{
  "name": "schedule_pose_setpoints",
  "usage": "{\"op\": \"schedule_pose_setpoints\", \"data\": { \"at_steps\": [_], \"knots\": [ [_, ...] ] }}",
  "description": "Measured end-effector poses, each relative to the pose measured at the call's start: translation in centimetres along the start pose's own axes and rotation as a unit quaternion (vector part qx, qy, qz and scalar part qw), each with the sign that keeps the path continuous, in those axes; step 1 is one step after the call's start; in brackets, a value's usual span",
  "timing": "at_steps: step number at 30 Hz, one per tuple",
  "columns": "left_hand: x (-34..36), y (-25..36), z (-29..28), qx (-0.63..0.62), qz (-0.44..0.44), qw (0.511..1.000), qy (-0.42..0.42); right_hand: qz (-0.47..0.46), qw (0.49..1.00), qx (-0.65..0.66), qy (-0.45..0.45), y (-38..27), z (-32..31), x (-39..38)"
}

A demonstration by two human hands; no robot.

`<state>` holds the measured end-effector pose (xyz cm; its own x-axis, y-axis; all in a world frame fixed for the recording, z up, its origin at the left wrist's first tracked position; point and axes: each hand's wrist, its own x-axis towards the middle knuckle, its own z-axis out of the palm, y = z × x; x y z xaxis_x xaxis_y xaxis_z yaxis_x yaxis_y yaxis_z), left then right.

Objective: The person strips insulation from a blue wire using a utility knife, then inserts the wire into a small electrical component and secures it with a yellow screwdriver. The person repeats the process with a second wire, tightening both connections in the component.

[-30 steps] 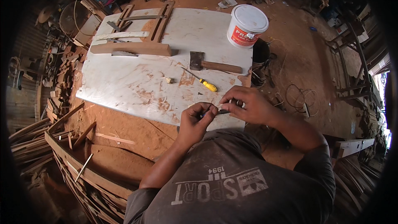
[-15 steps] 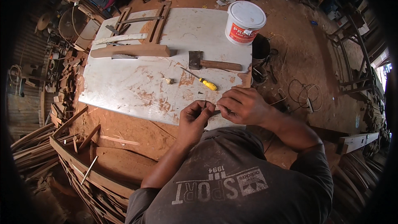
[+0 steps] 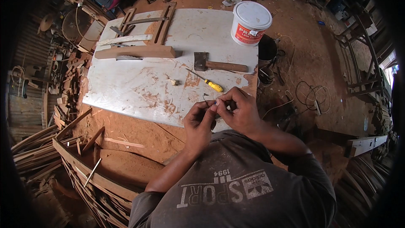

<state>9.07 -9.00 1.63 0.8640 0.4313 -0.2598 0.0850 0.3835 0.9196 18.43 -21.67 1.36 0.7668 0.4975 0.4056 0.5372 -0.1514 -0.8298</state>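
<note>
Over the near edge of the white-topped table (image 3: 139, 76), my left hand (image 3: 198, 121) and my right hand (image 3: 240, 110) meet at the fingertips. Both are closed in a pinch round something small, mostly hidden by the fingers. A bluish speck shows between the tips. From my left fingers rises a thin dark wire-like piece (image 3: 205, 97) with a bent end. Just beyond the hands lies a screwdriver (image 3: 214, 86) with a yellow handle, its shaft pointing away to the left. Farther back is a wooden-handled hatchet (image 3: 223, 66) with a broad dark head.
A white lidded bucket (image 3: 252, 23) stands at the far right corner. At the far left lie a wooden block (image 3: 135, 52) and a slotted wooden frame (image 3: 162, 27). A small pale piece (image 3: 173, 82) sits mid-table. Wood strips (image 3: 95, 173) fill the lower left; a cable (image 3: 312, 95) coils on the right floor.
My right hand has come left and its fingertips now press against those of my left hand. The thin dark piece stands out farther above my left fingers. The whole view has shifted slightly.
</note>
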Motion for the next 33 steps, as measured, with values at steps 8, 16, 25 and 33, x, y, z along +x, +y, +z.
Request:
{"op": "schedule_pose_setpoints", "data": {
  "at_steps": [8, 16, 25, 33],
  "knots": [
    [0.3, -0.1, -1.1, -0.017, -0.03, 0.999, 0.003, 0.159, 0.958, 0.211, -0.109, 1.2, -1.5, 0.2],
    [0.2, 0.7, -1.7, -0.073, -0.106, 0.986, -0.101, 0.263, 0.848, 0.408, -0.213, 1.7, -2.9, 1.2],
    [-0.2, 0.8, -1.2, -0.053, -0.094, 0.99, -0.09, 0.229, 0.867, 0.4, -0.187, 2.4, -2.2, 0.3],
    [-0.3, 0.9, -1.2, 0.006, -0.068, 0.997, -0.042, 0.234, 0.889, 0.345, -0.192, 2.3, -3.3, 0.6]
  ]
}}
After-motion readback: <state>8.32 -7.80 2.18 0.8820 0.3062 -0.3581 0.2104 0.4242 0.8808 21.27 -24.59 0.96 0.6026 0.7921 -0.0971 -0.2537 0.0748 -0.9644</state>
